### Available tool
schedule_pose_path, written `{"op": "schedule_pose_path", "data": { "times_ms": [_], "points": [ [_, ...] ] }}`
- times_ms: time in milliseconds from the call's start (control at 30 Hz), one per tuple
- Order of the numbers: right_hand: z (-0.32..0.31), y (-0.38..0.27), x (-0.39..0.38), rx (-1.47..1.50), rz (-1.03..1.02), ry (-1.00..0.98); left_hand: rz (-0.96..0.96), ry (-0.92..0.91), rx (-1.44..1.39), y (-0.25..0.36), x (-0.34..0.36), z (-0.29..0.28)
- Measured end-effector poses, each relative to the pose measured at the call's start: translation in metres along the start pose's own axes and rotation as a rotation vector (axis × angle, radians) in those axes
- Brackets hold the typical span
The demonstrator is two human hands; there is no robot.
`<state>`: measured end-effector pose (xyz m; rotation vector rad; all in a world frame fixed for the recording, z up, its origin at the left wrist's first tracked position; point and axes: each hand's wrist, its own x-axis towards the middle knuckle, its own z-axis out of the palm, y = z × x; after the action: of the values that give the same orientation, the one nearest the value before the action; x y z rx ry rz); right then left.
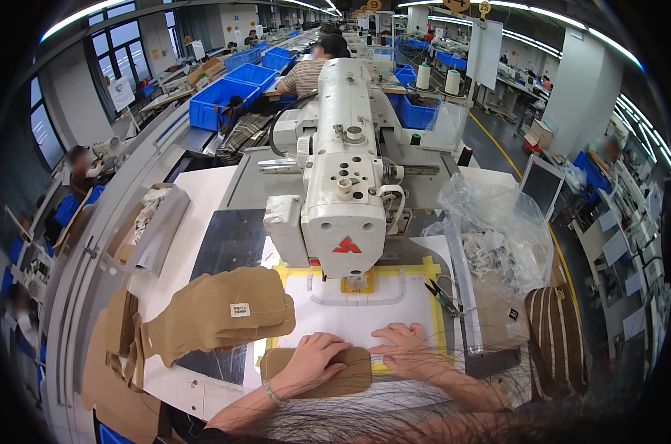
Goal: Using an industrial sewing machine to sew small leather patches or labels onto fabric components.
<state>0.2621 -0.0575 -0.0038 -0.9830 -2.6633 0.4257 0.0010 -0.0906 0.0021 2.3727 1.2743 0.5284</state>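
Observation:
A tan fabric piece (354, 379) with rounded corners lies at the near edge of a white sheet (417, 311) bordered with yellow tape. My left hand (312, 362) rests on its top, thumb apart from the fingers, which cover part of it. Just past the piece's right end, my right hand (403, 351) lies palm down on the sheet with fingers spread, holding nothing. Beyond both hands stands the white sewing machine head (348, 200), over a yellow plate (358, 283). Larger tan fabric panels (217, 314), one with a white label, lie stacked to the left.
Thread snips (440, 298) lie right of the sheet. Clear plastic bags (502, 237) and striped fabric (554, 340) are farther right. A cardboard box (154, 226) sits at left. Blue bins (221, 102) and a seated person (306, 74) are behind the machine.

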Motion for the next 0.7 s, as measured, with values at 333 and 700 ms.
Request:
{"op": "schedule_pose_path", "data": {
  "times_ms": [333,700],
  "points": [
    [0.023,-0.042,-0.037,0.072,0.147,0.012,0.006,0.176,-0.152,-0.002,-0.011,0.020],
    [0.007,-0.052,-0.017,0.091,-0.073,-0.046,0.002,-0.078,-0.228,0.006,0.004,-0.002]
  ]
}}
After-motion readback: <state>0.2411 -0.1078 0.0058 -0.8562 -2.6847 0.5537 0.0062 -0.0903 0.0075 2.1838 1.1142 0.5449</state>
